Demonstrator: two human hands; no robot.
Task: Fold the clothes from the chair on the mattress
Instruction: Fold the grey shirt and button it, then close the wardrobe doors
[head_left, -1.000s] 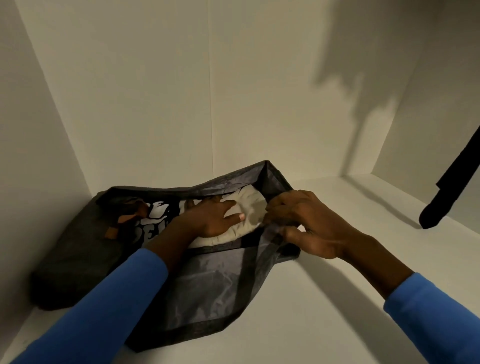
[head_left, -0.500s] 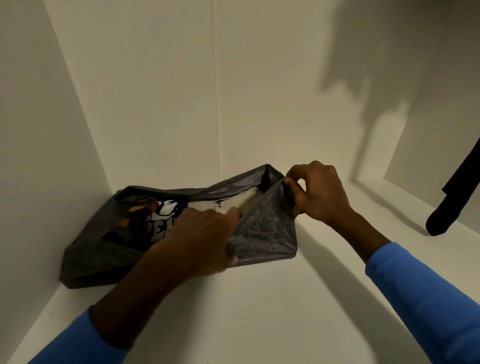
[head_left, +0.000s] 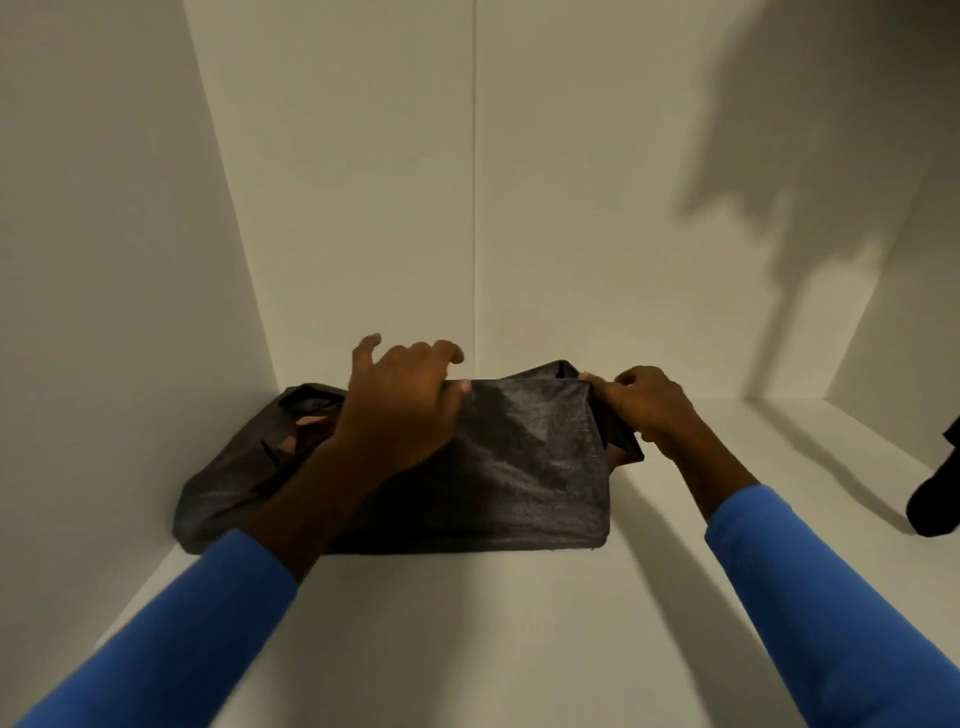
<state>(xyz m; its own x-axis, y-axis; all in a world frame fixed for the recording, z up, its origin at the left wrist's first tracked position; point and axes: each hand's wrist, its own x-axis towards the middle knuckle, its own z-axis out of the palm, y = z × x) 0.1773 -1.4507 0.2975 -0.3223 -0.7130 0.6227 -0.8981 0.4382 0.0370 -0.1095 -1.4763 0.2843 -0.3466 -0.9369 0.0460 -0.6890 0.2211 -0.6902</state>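
A dark grey, coarse-woven fabric bag (head_left: 519, 467) lies on a white shelf (head_left: 467, 649), pushed toward the back left corner, where the left wall (head_left: 104, 312) meets the back wall (head_left: 363, 182). Its broad flap is folded over the top, so any clothes inside are covered. Only a small pinkish-brown patch (head_left: 306, 422) shows among the crumpled folds at its left end.

The left hand (head_left: 400, 415) rests its palm on the bag's upper left part. Its grip is apart: the fingers (head_left: 447, 351) are loosely curved and lifted clear of the cloth, and the thumb lies along the flap's far edge.

The right hand (head_left: 644, 410) is at the bag's upper right corner. Its grip is clamped on that corner, with fingertips and thumb pinching a bunched fold of the dark fabric.

Both forearms wear bright blue long sleeves (head_left: 831, 597).

Near the right edge, well apart from the bag, hangs a black rounded object (head_left: 935, 506), cut off by the frame. Its shadow falls across the shelf.
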